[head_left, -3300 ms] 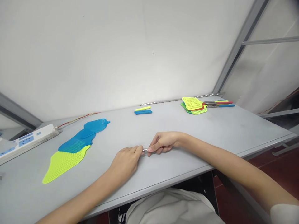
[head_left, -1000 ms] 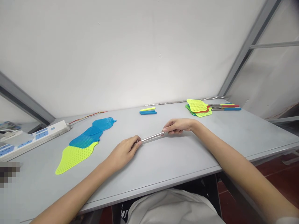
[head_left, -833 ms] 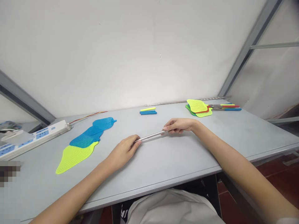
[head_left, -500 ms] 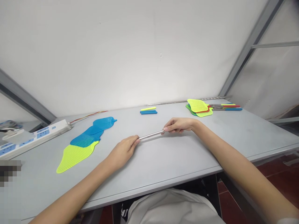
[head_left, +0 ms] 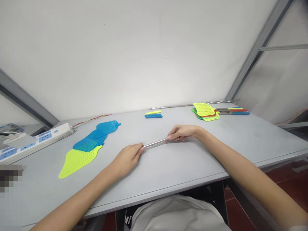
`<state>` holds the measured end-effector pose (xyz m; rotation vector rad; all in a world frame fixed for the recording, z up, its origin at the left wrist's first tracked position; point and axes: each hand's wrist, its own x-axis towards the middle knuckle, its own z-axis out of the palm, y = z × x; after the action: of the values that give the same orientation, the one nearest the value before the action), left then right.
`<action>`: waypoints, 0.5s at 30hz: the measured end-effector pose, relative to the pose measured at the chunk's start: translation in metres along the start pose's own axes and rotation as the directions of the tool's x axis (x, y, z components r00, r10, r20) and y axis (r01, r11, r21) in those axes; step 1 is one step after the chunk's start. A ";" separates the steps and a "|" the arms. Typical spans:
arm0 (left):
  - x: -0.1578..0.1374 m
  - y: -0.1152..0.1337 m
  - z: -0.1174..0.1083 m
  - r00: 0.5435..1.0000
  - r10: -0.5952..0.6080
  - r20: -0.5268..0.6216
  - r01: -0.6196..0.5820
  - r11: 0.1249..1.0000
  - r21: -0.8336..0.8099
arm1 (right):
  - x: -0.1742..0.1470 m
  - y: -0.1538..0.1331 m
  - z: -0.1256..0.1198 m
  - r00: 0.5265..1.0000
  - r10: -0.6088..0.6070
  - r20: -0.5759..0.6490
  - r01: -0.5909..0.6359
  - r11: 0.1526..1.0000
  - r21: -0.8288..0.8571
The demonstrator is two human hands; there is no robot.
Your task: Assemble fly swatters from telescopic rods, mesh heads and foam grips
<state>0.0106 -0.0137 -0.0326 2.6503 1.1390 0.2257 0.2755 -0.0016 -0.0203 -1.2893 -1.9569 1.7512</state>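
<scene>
Mid-frame, a longer stretch of metal rod (head_left: 155,143) shows than seconds ago. The left hand (head_left: 128,158) and right hand (head_left: 182,132) both clamp it, seemingly steadying it

Left hand (head_left: 128,158) gripping rod (head_left: 156,143) at left; right hand (head_left: 181,132) pinching rod at right; forearms (head_left: 240,163) slanting inward toward rod.

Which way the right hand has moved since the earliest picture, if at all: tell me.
Yes. Judged against the stacked mesh swatters, the right hand has shifted up the view and rightward, and is now closer to them.
</scene>
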 end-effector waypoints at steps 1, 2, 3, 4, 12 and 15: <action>0.000 0.000 0.000 1.000 0.003 0.000 -0.003 1.000 0.011 | 0.000 0.000 0.000 1.000 -0.005 0.002 0.005 1.000 0.008; 0.000 -0.001 0.001 1.000 0.005 -0.002 -0.005 1.000 0.025 | 0.000 0.001 0.001 1.000 -0.009 0.009 0.009 1.000 0.019; -0.001 -0.001 0.002 1.000 0.007 -0.005 -0.007 0.999 0.041 | 0.000 0.001 0.001 1.000 -0.012 0.020 0.011 0.999 0.033; -0.001 -0.001 0.002 1.000 0.009 -0.007 -0.008 0.998 0.060 | 0.000 0.001 0.001 0.999 -0.014 0.030 0.013 0.999 0.047; -0.005 0.000 0.005 1.000 -0.004 0.004 0.003 0.979 0.202 | 0.003 0.003 0.007 0.998 -0.061 -0.001 0.061 0.998 0.032; -0.006 0.001 0.003 0.999 -0.021 0.025 0.015 0.975 0.220 | 0.004 0.004 0.009 0.996 -0.079 -0.050 0.080 0.997 0.009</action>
<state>0.0077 -0.0191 -0.0361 2.8218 1.2437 0.0623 0.2691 -0.0053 -0.0273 -1.2218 -1.9412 1.6751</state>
